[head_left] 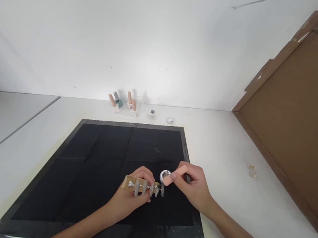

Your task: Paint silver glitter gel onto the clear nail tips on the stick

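Note:
My left hand (135, 190) is closed around a tan strip-shaped nail display stand (128, 183). Several grey false nails (144, 187) stick out from it on small silvery mounts. Between the thumb and fingers of my right hand (192, 183) is a peach nail polish brush cap (179, 176), tilted down to the left. Its lower end is at the rightmost false nail (162, 190); the bristles are too small to make out. Just behind the cap is a small round white pot (165, 173) with something silvery inside.
A black mat (103, 158) is taped to the white table (227, 146). Along the wall stand several nail polish bottles (133, 108), a bottle without its tall cap (151, 114) and a small round dish (170, 120). Two small round pieces (252, 167) lie at right, near a cardboard panel (299, 118).

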